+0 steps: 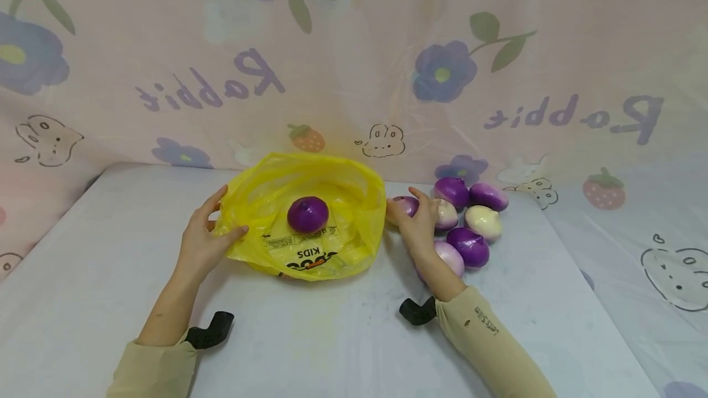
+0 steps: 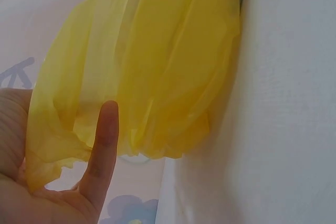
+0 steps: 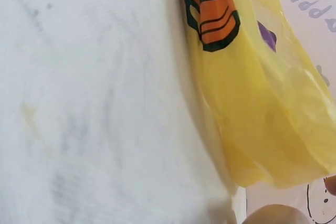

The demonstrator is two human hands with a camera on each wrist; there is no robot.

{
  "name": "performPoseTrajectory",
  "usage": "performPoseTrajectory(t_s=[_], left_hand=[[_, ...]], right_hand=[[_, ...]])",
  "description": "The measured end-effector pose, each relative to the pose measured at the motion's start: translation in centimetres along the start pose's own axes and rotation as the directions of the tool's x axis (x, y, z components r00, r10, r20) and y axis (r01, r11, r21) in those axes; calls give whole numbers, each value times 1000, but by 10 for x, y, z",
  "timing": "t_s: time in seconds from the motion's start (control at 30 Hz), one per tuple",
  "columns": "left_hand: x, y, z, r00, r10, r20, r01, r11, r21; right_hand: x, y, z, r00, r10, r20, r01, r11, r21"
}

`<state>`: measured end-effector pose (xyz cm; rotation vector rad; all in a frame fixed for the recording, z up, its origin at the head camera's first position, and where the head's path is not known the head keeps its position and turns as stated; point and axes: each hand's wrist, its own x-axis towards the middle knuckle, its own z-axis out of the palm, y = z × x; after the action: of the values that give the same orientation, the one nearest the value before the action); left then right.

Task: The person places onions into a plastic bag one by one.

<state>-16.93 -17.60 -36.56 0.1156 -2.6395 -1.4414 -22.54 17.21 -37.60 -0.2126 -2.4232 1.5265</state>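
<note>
A yellow plastic bag (image 1: 365, 226) lies with its mouth wide, and one purple onion (image 1: 308, 214) sits inside it. My left hand (image 1: 201, 244) pinches the bag's left rim between thumb and fingers; in the left wrist view the thin yellow plastic (image 2: 157, 66) hangs beside an upright finger of the hand (image 2: 100, 166). At the bag's right side, my right hand (image 1: 421, 232) has thumb and fingers round a purple onion (image 1: 406, 204), partly hidden by the hand. The right wrist view shows the bag's side (image 3: 252, 114) with an orange print.
Several purple and white onions (image 1: 468, 247) are grouped on the right of the white table (image 1: 321, 336), next to my right hand and forearm. A patterned cloth (image 1: 343, 66) with flowers and rabbits hangs behind the table.
</note>
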Motion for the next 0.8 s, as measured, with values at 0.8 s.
performPoseTrajectory(t_s=[0.8], left_hand=[[-1,-2,0,1000,7,-18,-7,1000,-7]], right_hand=[[5,0,1,998,23,56,-10,978,-210]])
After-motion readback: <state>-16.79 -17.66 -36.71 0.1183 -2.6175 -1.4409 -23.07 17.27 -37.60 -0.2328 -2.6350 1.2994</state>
